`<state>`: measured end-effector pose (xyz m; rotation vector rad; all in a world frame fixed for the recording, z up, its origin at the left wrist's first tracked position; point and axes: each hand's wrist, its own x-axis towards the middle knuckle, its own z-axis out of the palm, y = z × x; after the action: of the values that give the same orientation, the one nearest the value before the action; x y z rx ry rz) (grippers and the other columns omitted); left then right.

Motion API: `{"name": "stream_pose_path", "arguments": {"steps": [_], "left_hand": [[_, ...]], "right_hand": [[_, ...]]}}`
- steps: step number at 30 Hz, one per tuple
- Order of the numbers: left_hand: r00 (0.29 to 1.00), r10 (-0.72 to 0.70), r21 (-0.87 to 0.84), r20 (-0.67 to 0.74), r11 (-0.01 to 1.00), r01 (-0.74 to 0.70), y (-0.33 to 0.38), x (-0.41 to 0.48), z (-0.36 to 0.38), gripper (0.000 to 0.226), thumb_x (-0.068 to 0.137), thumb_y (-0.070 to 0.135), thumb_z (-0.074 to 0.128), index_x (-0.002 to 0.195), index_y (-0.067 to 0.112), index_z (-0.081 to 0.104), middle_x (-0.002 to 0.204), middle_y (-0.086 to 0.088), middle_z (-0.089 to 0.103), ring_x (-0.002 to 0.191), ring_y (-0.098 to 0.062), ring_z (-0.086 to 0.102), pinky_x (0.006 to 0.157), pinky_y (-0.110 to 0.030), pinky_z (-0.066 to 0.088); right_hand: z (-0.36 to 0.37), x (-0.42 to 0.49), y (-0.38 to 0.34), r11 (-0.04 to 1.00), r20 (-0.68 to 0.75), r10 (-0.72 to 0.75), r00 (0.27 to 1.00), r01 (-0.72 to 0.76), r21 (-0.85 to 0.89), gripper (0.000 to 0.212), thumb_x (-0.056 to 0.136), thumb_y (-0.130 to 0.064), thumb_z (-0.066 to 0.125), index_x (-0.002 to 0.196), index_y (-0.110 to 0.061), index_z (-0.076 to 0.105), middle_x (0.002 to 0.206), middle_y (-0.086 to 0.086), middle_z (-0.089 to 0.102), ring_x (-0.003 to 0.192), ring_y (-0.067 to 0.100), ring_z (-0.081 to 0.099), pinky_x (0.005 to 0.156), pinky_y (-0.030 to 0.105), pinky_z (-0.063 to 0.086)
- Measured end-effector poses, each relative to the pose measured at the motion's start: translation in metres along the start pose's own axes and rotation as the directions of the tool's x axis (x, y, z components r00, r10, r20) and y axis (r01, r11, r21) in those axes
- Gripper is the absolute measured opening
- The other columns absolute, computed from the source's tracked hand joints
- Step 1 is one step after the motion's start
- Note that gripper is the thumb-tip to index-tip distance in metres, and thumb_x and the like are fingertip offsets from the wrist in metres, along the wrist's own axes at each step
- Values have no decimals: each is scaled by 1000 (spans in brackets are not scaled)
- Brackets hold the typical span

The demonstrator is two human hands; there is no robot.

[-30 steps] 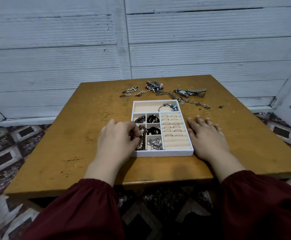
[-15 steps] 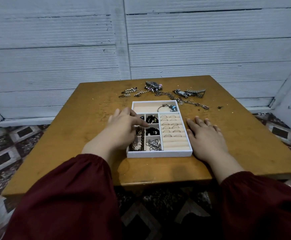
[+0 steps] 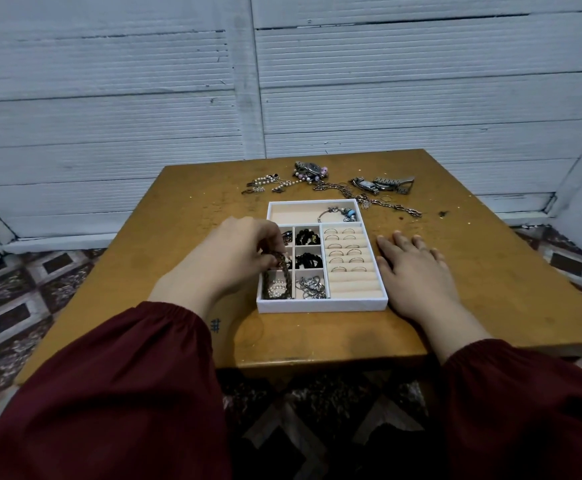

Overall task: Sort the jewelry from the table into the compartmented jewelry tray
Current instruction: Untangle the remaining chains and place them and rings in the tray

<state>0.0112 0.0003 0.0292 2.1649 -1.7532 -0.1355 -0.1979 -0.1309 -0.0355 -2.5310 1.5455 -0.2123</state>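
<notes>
One chain bracelet pinched in left hand grip, fingers curled. Chain hung below grip, long axis near vertical, lower end in jewelry tray compartment directly beneath. Right hand lay flat, empty, on tabletop, across tray from grip. Release judged downward only.

The left hand is pinching a dark chain that is hanging into the near-left compartment of the white tray. The right hand is lying flat on the table, just right of the tray. Rings are sitting in the right-hand rolls. Watches and beaded strands are lying beyond the far edge.
</notes>
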Motion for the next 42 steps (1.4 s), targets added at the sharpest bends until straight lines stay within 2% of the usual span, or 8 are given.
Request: {"name": "stream_pose_path", "arguments": {"steps": [10,15,18,20,24,32,38,42], "left_hand": [[986,-152,-304,-63,944,126,7,-10,4,6,80,18,71,84,22,67,67,6,69,67,-7,65,67,-23,47],[969,-247,-602,16,771,207,5,-15,12,8,83,-2,64,87,5,62,61,-3,65,64,-22,69,74,-39,59],[959,-273,-698,68,675,242,5,-18,15,10,85,-7,61,88,3,59,55,-1,64,58,-20,66,66,-34,58],[955,-288,-688,73,679,257,6,-20,18,12,83,-4,65,88,6,60,59,-4,64,52,-11,62,55,-24,52],[958,-287,-603,12,762,236,6,-24,22,24,80,6,72,94,21,61,68,-4,70,48,0,56,55,-20,42],[957,-276,-342,-92,911,230,2,-32,27,5,80,32,71,81,27,71,65,9,69,66,-7,63,61,-27,50],[964,-224,-192,-142,962,196,5,-39,23,19,86,25,58,94,33,73,52,17,48,68,-16,40,57,-28,31],[968,-203,-193,-148,966,173,2,-41,25,18,86,27,63,95,38,73,51,17,47,62,-11,32,60,-32,36]], "right_hand": [[1,1,0,1000,5,1,1000,-1,-2,52,100,-45,24,150,-31,22,160,-2,15,148,23,9,118,42,7],[1,0,1,1000,-6,-2,1000,2,3,51,100,-44,25,150,-31,24,160,-2,16,148,23,9,118,41,7],[1,1,1,1000,-6,-4,1000,4,6,51,100,-44,25,150,-30,24,160,-2,16,148,23,9,118,42,8],[2,1,1,1000,-5,-2,1000,2,6,51,100,-44,25,150,-31,24,160,-2,16,148,23,9,118,42,8],[2,1,1,1000,-5,-1,1000,1,1,52,100,-44,24,150,-31,23,160,-2,16,147,23,9,118,43,8],[1,0,2,1000,-9,-1,1000,1,6,51,100,-43,26,149,-32,24,159,-3,16,147,23,10,118,42,8],[1,1,1,1000,-7,-1,1000,1,9,51,100,-43,26,149,-32,24,160,-3,16,147,22,10,118,42,8],[1,1,1,1000,-8,-1,1000,1,4,51,100,-43,26,149,-32,24,160,-3,16,147,23,10,118,42,8]]}}
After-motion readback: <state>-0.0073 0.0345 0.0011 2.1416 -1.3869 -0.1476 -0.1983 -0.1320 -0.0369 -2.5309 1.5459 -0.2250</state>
